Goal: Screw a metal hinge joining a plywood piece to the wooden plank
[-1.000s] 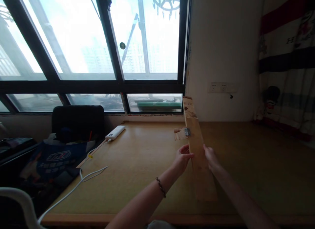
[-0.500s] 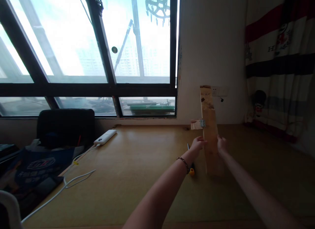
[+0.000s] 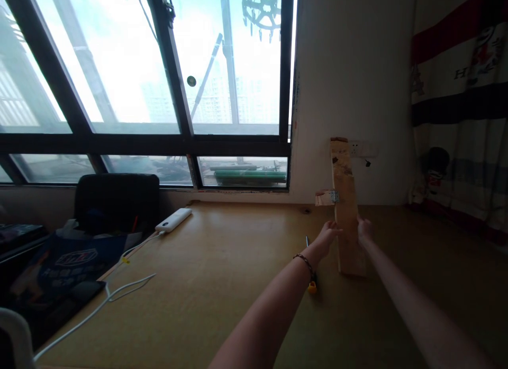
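Note:
A long wooden board (image 3: 346, 199) stands nearly upright above the right part of the table, its top end reaching in front of the wall. My left hand (image 3: 328, 236) grips its left edge, and my right hand (image 3: 364, 231) holds the right edge at about the same height. From the left side of the board a short wood piece (image 3: 322, 198) sticks out, joined by a metal hinge (image 3: 334, 196). A screwdriver (image 3: 312, 287) with a yellow and black handle lies on the table, partly hidden behind my left wrist.
The wooden table (image 3: 222, 284) carries a white power bank (image 3: 173, 220) with a white cable (image 3: 133, 287) at its left edge. A black chair (image 3: 117, 199) and a blue bag (image 3: 67, 268) stand left of it. A window, a wall socket (image 3: 354, 147) and a curtain (image 3: 456, 104) lie behind.
The whole view has shifted, so everything sits slightly further right in the picture. Both hands keep their hold on the board, whose lower end appears slightly higher.

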The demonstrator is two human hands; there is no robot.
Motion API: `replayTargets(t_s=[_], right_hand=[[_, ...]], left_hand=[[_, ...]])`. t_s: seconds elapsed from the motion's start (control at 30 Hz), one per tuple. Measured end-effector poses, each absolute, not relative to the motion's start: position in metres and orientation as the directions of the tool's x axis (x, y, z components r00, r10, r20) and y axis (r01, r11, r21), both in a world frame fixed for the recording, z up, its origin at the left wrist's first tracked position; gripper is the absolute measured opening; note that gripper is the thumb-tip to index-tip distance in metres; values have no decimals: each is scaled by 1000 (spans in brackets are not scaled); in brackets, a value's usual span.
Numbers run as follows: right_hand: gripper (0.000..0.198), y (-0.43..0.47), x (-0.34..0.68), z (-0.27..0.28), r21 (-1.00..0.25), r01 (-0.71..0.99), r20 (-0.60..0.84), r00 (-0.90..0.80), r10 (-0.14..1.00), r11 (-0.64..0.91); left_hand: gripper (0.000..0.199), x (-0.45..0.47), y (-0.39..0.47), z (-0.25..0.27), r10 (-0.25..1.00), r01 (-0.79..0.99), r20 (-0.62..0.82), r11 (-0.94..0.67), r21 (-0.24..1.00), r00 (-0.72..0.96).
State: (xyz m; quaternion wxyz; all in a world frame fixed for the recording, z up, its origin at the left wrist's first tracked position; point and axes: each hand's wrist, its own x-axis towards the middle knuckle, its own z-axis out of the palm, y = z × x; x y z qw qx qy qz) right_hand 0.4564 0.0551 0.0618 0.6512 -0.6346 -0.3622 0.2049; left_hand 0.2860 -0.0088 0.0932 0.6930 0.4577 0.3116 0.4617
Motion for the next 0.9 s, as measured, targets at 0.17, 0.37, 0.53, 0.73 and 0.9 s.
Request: replayTargets(t_s=[0.17, 0.37, 0.53, 0.73, 0.9], right_hand=[[34, 65, 460, 62, -987, 148, 149, 675, 723, 66], [36, 67, 467, 63, -982, 186, 150, 673, 724, 31], [39, 64, 474, 62, -938, 346, 226, 627, 746, -7], [46, 45, 471, 74, -886, 465, 326, 637, 699, -10], [45, -15, 424, 80, -784, 608, 551, 587, 593, 127]], left_hand=[[62, 294, -1, 83, 908, -397, 78, 102, 912, 412], [68, 299, -3, 83, 897, -388, 100, 84, 918, 432], [80, 288, -10, 79, 887, -227, 96, 11, 974, 451], [69, 201, -43, 57, 836, 80, 362, -429, 900, 412], [30, 99, -67, 35, 930, 253, 333, -364, 896, 157]])
